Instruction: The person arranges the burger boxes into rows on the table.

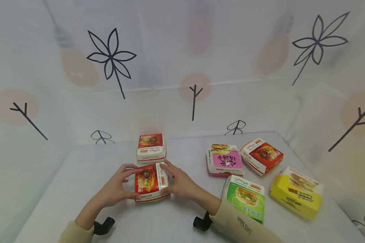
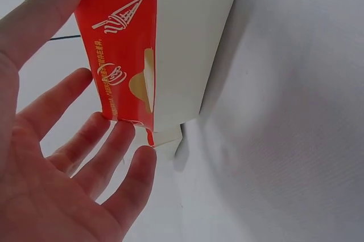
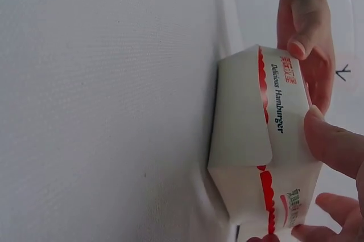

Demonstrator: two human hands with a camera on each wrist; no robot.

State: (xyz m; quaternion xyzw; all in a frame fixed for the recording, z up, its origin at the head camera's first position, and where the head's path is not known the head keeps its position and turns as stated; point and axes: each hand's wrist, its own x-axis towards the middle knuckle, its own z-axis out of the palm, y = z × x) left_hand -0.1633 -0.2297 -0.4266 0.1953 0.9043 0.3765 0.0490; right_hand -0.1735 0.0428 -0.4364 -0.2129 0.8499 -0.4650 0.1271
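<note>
A red and white hamburger box (image 1: 152, 182) rests on the table between both hands, its lid closed. My left hand (image 1: 114, 189) holds its left side, thumb at the near corner and fingers toward the far one; in the left wrist view, that red side (image 2: 119, 54) shows beside the spread fingers. On the right side, my right hand (image 1: 182, 182) grips the box, thumb low at the near corner and fingertips over the far top edge. Just behind sits a second red and white hamburger box (image 1: 151, 147), close against the first.
To the right stand a pink box (image 1: 226, 160), another red hamburger box (image 1: 261, 156), a green box (image 1: 244, 197) near the right forearm, and a yellow box (image 1: 296, 192). A white patterned cloth (image 1: 164, 111) hangs behind the white table (image 1: 88, 168).
</note>
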